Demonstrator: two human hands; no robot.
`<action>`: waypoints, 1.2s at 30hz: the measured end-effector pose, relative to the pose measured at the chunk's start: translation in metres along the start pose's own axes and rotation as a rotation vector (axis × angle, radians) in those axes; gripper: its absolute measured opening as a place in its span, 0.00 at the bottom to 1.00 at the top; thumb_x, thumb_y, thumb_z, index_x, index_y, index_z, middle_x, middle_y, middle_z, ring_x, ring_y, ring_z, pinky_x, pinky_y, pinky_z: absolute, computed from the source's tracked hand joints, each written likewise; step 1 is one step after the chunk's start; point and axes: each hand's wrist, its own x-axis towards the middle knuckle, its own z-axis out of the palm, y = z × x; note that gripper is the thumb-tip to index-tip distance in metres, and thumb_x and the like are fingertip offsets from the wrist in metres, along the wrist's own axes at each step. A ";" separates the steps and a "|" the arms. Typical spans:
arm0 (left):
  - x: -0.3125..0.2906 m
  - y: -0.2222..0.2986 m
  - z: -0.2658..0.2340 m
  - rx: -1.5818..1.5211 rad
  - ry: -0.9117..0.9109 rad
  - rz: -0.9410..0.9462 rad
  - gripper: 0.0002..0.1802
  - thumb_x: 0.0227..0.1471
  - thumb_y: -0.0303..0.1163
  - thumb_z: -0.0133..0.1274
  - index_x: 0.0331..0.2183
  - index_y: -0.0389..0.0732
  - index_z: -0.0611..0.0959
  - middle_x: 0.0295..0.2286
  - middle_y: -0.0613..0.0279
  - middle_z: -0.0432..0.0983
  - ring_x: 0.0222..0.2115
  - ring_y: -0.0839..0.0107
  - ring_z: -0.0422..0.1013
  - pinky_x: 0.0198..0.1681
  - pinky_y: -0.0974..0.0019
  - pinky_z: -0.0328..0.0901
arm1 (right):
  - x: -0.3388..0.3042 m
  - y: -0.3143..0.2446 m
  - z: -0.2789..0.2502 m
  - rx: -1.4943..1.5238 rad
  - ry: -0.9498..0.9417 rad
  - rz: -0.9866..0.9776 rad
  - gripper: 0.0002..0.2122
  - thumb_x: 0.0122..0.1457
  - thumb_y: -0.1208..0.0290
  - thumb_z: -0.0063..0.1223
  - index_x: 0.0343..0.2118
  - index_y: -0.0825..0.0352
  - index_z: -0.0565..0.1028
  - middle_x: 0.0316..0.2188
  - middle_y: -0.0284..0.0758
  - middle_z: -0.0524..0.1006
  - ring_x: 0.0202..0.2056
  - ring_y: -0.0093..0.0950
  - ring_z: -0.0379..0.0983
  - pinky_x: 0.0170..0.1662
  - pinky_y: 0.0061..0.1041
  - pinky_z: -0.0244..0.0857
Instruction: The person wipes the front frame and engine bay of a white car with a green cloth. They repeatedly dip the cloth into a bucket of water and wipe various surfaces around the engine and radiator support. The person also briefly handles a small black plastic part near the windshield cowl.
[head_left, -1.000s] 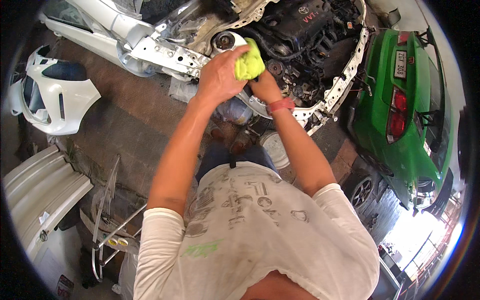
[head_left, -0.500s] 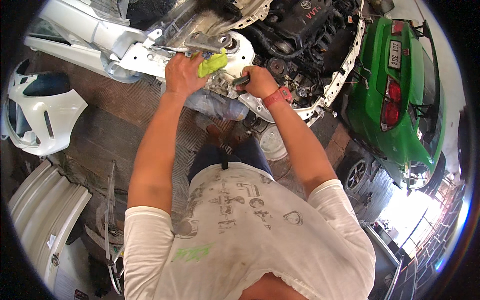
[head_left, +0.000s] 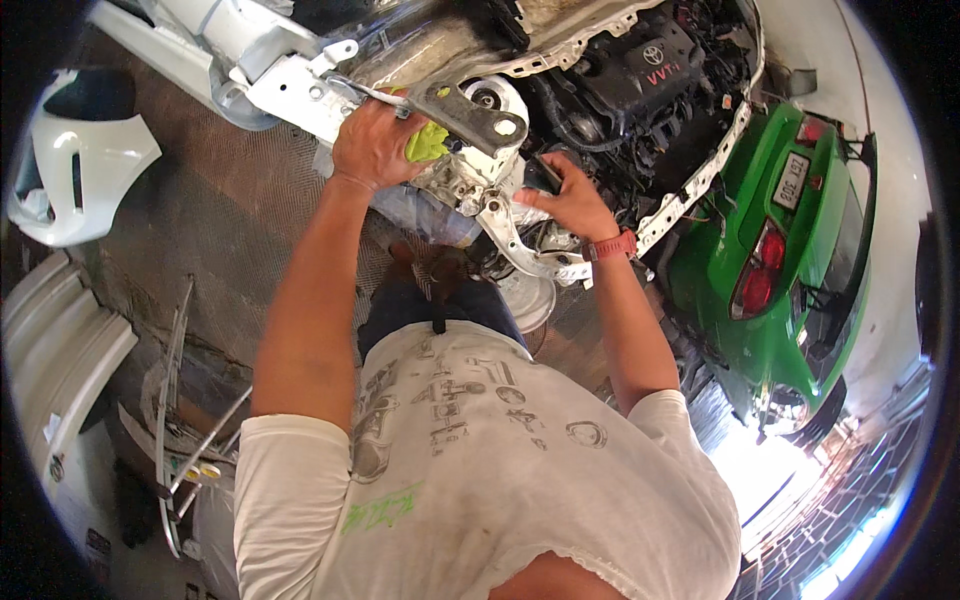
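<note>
My left hand [head_left: 372,148] is closed round a crumpled yellow-green cloth [head_left: 427,143] at the stripped front of a white car. Just beyond the cloth, a grey metal bracket [head_left: 462,115] with holes lies over the white strut tower [head_left: 497,97]; whether my fingers also touch it is hidden. My right hand [head_left: 578,200], with a red watch on the wrist, pinches a small dark object [head_left: 547,174] whose kind I cannot make out. It is beside the engine bay, right of the bracket. Below both hands runs the white front frame [head_left: 510,235].
A black-covered engine [head_left: 640,75] fills the bay at far right. On the right stands a green car [head_left: 765,270]. To the left are a white bumper [head_left: 95,165], pale ribbed panels [head_left: 65,350] and a metal stand [head_left: 175,420]. A round pale lid or bucket [head_left: 528,300] stands near my feet.
My right hand has moved right, away from the left one, with the dark object, and its thumb has stretched out. The bracket now shows longer and slants down to the right. The view has shifted.
</note>
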 end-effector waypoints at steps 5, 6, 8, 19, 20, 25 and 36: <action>0.001 0.002 -0.001 0.010 0.035 -0.016 0.40 0.36 0.59 0.75 0.54 0.63 0.84 0.54 0.54 0.76 0.52 0.50 0.76 0.52 0.46 0.74 | 0.021 -0.011 0.000 -0.290 -0.238 -0.128 0.19 0.65 0.69 0.68 0.56 0.66 0.74 0.44 0.40 0.81 0.42 0.38 0.80 0.48 0.33 0.71; 0.001 0.003 -0.001 0.015 0.041 -0.016 0.40 0.35 0.59 0.75 0.53 0.63 0.85 0.53 0.54 0.76 0.52 0.50 0.76 0.52 0.46 0.74 | 0.028 -0.011 0.003 -0.388 -0.168 -0.372 0.13 0.63 0.69 0.66 0.47 0.66 0.79 0.42 0.45 0.84 0.47 0.48 0.80 0.51 0.43 0.73; 0.000 0.003 0.000 0.058 0.079 -0.002 0.38 0.34 0.60 0.75 0.50 0.60 0.88 0.49 0.55 0.78 0.50 0.52 0.76 0.51 0.47 0.74 | 0.038 -0.009 0.007 -0.386 -0.270 -0.464 0.11 0.61 0.70 0.67 0.44 0.65 0.81 0.40 0.43 0.84 0.45 0.47 0.81 0.51 0.43 0.73; -0.005 0.003 0.010 0.363 -0.227 -0.175 0.53 0.43 0.66 0.68 0.70 0.77 0.69 0.59 0.70 0.77 0.60 0.60 0.73 0.61 0.56 0.71 | 0.062 -0.009 0.014 -0.496 -0.469 -0.801 0.08 0.56 0.79 0.62 0.39 0.68 0.82 0.41 0.41 0.83 0.46 0.46 0.80 0.51 0.43 0.74; -0.006 0.004 0.010 0.334 0.105 -0.022 0.56 0.40 0.68 0.69 0.70 0.79 0.67 0.60 0.71 0.77 0.60 0.62 0.73 0.62 0.56 0.70 | 0.064 -0.009 0.014 -0.490 -0.490 -0.825 0.08 0.56 0.80 0.62 0.40 0.68 0.82 0.41 0.42 0.83 0.47 0.46 0.80 0.52 0.43 0.74; -0.010 0.005 0.014 0.314 0.056 -0.078 0.57 0.40 0.66 0.70 0.71 0.81 0.65 0.60 0.73 0.77 0.61 0.65 0.73 0.63 0.56 0.69 | 0.069 -0.009 0.009 -0.603 -0.559 -0.721 0.11 0.53 0.82 0.62 0.40 0.68 0.81 0.41 0.40 0.83 0.48 0.47 0.79 0.53 0.43 0.74; -0.007 0.010 0.012 0.403 -0.048 -0.159 0.56 0.43 0.69 0.68 0.71 0.82 0.62 0.60 0.71 0.79 0.62 0.63 0.72 0.61 0.51 0.71 | 0.050 -0.017 0.015 -0.400 -0.370 -0.612 0.07 0.61 0.74 0.64 0.40 0.70 0.84 0.34 0.46 0.84 0.35 0.48 0.82 0.41 0.40 0.75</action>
